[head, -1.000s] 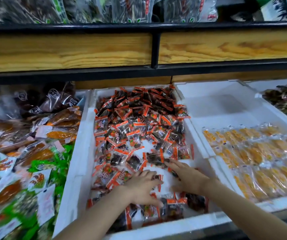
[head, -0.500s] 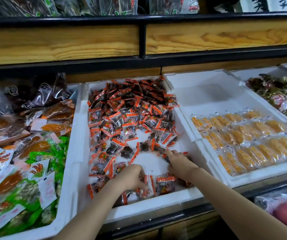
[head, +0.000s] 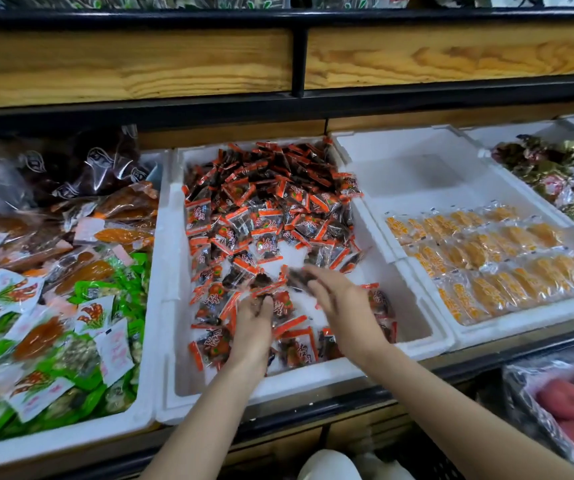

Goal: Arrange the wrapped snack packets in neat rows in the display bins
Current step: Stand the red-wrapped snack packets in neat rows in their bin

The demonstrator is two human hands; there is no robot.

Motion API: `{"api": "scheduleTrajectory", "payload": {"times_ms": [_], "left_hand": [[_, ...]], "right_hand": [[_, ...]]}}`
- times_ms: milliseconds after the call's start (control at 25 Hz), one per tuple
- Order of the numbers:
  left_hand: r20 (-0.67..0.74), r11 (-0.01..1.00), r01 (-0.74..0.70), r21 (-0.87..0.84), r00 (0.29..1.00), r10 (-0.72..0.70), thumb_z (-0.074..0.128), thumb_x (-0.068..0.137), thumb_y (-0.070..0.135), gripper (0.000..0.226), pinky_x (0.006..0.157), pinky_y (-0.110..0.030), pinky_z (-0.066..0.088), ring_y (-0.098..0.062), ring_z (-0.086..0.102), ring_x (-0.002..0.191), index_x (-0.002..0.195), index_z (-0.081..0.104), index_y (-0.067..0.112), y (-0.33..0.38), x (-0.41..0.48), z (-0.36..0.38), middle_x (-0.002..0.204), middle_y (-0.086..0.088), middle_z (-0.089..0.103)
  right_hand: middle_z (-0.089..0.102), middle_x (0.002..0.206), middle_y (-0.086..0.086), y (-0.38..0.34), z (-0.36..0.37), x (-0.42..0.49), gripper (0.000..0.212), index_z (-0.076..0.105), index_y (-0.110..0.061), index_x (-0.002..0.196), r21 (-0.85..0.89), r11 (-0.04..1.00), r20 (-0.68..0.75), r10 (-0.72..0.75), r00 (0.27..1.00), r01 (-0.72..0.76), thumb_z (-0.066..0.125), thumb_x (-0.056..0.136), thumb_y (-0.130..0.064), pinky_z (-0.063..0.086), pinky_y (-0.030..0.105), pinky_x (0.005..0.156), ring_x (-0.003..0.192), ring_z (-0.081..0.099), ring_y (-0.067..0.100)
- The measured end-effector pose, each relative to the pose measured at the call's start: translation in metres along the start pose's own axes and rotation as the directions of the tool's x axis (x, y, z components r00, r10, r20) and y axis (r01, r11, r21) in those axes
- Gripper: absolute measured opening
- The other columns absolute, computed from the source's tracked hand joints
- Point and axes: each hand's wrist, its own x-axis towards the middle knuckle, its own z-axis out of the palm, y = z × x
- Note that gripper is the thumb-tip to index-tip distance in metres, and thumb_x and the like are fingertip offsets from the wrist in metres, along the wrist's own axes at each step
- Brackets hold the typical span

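You are reaching both arms into the middle foam bin [head: 169, 271]. The orange-and-black snack packets [head: 264, 209] are lying there in a loose heap, thick toward the back wall and thinner toward the front, with bare white floor showing between them. Your left grip [head: 252, 323] is resting near the front of the bin, its fingers curling down onto some of those packets. Your right grip [head: 339, 299] is hovering just beside it, to the right and slightly further back, with fingers stretching out over the scatter (motion blur is smearing the fingertips, so I cannot tell whether it is pinching anything). The right-hand bin [head: 417, 168] is holding yellow packets [head: 486, 258] in tidy rows across its front half. The left-hand bin [head: 147, 403] is brimming with mixed packs [head: 70, 306] in green, white and orange. A wooden shelf [head: 122, 64] is running above all three.
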Motion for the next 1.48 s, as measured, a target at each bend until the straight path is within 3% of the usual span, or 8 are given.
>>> {"api": "scheduleTrajectory", "payload": {"times_ms": [120,280,400,560,880,1120,1360,1480], "left_hand": [[0.088,0.943,0.110,-0.314,0.992,-0.087,0.049,0.096,0.038,0.032,0.079,-0.036,0.051,-0.023,0.057,0.115,0.120,0.053,0.017,0.015,-0.025,0.003,0.122,-0.008,0.060],[0.049,0.979,-0.199,0.038,0.979,0.197,0.057,0.091,0.034,0.022,0.082,-0.027,0.053,-0.014,0.065,0.102,0.111,0.055,0.025,0.020,-0.036,-0.025,0.107,-0.002,0.067],[-0.042,0.914,-0.361,0.187,0.926,0.374,0.052,0.095,0.027,0.012,0.077,-0.028,0.056,-0.004,0.068,0.082,0.107,0.054,0.029,0.028,-0.026,-0.054,0.094,0.004,0.067],[-0.126,0.818,-0.497,0.290,0.827,0.548,0.051,0.097,0.019,0.015,0.077,-0.031,0.051,-0.005,0.061,0.085,0.101,0.047,0.033,0.034,-0.016,-0.085,0.094,0.007,0.059],[-0.196,0.750,-0.522,0.406,0.752,0.630,0.050,0.098,0.015,0.013,0.071,-0.005,0.042,0.014,0.054,0.076,0.109,0.044,0.015,0.027,-0.014,-0.098,0.090,0.011,0.054],[-0.119,0.757,-0.500,0.420,0.796,0.593,0.050,0.098,0.016,0.014,0.071,-0.005,0.042,0.014,0.055,0.078,0.110,0.043,0.015,0.029,-0.015,-0.100,0.091,0.013,0.055],[0.068,0.838,-0.355,0.414,0.930,0.361,0.036,0.093,0.058,0.047,0.106,-0.042,0.040,-0.014,0.051,0.121,0.126,0.045,0.025,0.023,-0.028,-0.082,0.125,-0.002,0.055],[0.230,0.855,-0.357,0.376,0.930,0.287,0.050,0.087,0.060,0.046,0.096,-0.017,0.042,0.012,0.051,0.107,0.121,0.042,0.030,0.028,-0.050,-0.080,0.116,0.015,0.054]], "right_hand": [[0.050,0.134,-0.003,-0.012,0.027,-0.025,0.046,0.051,-0.012,0.133,-0.219,0.924,0.160,-0.284,0.946,0.314,0.062,0.089,-0.016,0.030,0.016,0.103,0.116,0.043,0.015],[0.052,0.126,-0.018,-0.012,0.023,-0.027,0.034,0.060,-0.018,0.123,0.114,0.976,0.260,-0.211,0.942,0.187,0.058,0.091,-0.006,0.036,0.007,0.097,0.111,0.049,-0.005],[0.058,0.114,-0.018,0.001,0.022,-0.011,0.035,0.052,-0.023,0.126,-0.023,0.999,0.290,-0.023,0.957,0.031,0.055,0.093,-0.011,0.048,0.019,0.091,0.101,0.055,-0.005],[0.054,0.130,0.002,0.007,0.061,0.006,0.053,0.037,-0.019,0.137,-0.150,0.984,0.600,0.166,0.783,-0.094,0.056,0.092,-0.038,0.044,0.026,0.094,0.114,0.055,0.016],[0.059,0.100,0.000,-0.001,0.090,0.023,0.023,0.059,-0.012,0.096,-0.212,0.975,0.766,0.118,0.632,0.074,0.069,0.084,-0.028,0.042,0.024,0.074,0.091,0.055,0.015],[0.057,0.070,-0.006,-0.017,0.060,0.029,0.018,0.058,-0.015,0.074,0.048,0.994,0.446,0.069,0.892,-0.101,0.063,0.088,-0.026,0.040,0.016,0.057,0.055,0.049,-0.001],[0.058,0.065,-0.014,-0.054,0.043,0.024,0.012,0.063,-0.024,0.072,0.079,0.993,0.388,-0.113,0.915,0.089,0.072,0.080,-0.023,0.044,0.015,0.062,0.061,0.054,-0.002],[0.060,0.066,-0.012,-0.066,0.046,0.023,0.009,0.065,-0.017,0.075,0.157,0.984,0.256,-0.127,0.958,0.088,0.072,0.080,-0.015,0.047,0.017,0.063,0.062,0.055,0.003]]}}
